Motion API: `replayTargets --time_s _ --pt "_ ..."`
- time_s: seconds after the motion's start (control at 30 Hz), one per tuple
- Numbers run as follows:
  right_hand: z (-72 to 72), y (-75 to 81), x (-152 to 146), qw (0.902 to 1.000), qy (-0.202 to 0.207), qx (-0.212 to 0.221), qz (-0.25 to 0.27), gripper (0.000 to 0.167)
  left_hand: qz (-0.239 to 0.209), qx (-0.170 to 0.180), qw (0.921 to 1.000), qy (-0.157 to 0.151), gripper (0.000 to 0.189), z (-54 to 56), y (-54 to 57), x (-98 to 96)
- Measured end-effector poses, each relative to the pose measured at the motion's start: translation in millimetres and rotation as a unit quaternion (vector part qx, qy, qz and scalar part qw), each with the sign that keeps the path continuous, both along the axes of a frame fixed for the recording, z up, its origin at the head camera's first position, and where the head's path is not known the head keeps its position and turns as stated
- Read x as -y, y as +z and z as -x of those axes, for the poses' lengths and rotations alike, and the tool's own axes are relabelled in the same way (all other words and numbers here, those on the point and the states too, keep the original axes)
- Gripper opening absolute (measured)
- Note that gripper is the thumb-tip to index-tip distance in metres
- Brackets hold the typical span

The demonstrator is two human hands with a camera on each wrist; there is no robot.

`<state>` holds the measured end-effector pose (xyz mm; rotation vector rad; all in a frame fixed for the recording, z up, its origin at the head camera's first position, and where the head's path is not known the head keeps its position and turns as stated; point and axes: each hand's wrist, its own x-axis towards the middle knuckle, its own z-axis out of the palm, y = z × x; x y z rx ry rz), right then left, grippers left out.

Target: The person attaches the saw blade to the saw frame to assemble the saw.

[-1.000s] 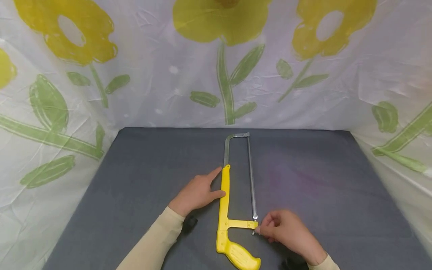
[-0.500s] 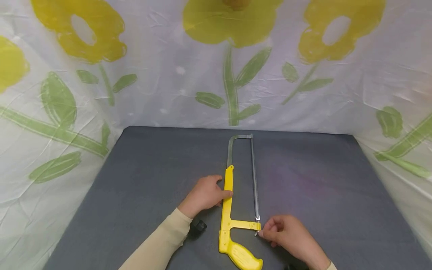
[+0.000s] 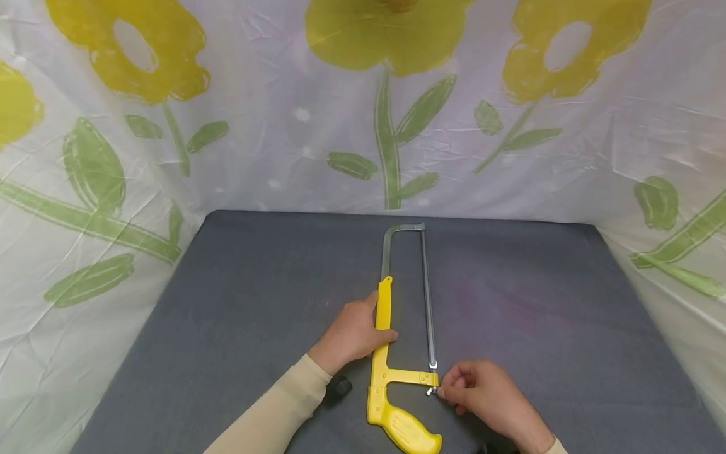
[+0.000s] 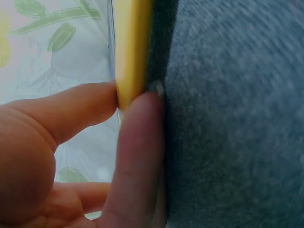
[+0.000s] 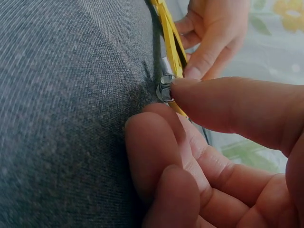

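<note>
A hacksaw with a yellow frame [image 3: 384,315] and yellow pistol grip [image 3: 409,430] lies on the dark table, its blade side to the right. My left hand [image 3: 353,333] holds the frame's long bar, thumb across the top. In the left wrist view the yellow bar [image 4: 133,52] sits between thumb and finger. By the lower blade end, my right hand [image 3: 484,394] is at the small metal wing nut [image 5: 165,88], thumb touching it and fingers curled close by. The index finger's contact with the nut is partly hidden in the right wrist view.
Dark grey cloth covers the table [image 3: 272,265]. White sheeting [image 3: 255,145] with painted yellow flowers hangs behind and at both sides. A black wrist device [image 3: 338,388] shows under the left forearm.
My left thumb has moved further over the yellow bar, and the hand now grips it more closely. The wing nut has turned slightly at my right fingers. The head view has shifted a little.
</note>
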<state>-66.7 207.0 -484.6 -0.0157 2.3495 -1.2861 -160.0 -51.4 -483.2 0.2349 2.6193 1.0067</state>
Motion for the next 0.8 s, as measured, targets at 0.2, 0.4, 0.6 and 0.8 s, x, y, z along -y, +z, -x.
replayTargets --time_s 0.2,0.4,0.6,0.8 --pt "0.8 -1.5 -2.9 0.9999 0.007 -0.011 0.009 0.013 -0.029 0.035 0.9990 0.001 0.100 1.0 -0.1 0.3" --pt "2.3 -1.5 -3.0 0.9991 0.037 0.003 0.021 0.014 -0.023 0.033 0.9992 0.005 0.098 -1.7 -3.6 -0.6" --pt "6.4 -0.4 -0.2 0.9980 0.040 0.048 0.002 0.026 -0.005 0.027 0.9996 0.010 0.096 -4.6 -7.0 -1.4" --pt "12.0 3.5 3.5 0.9977 0.047 0.047 -0.016 0.038 0.017 0.008 0.9998 0.010 0.095 -0.6 -6.7 -2.3"
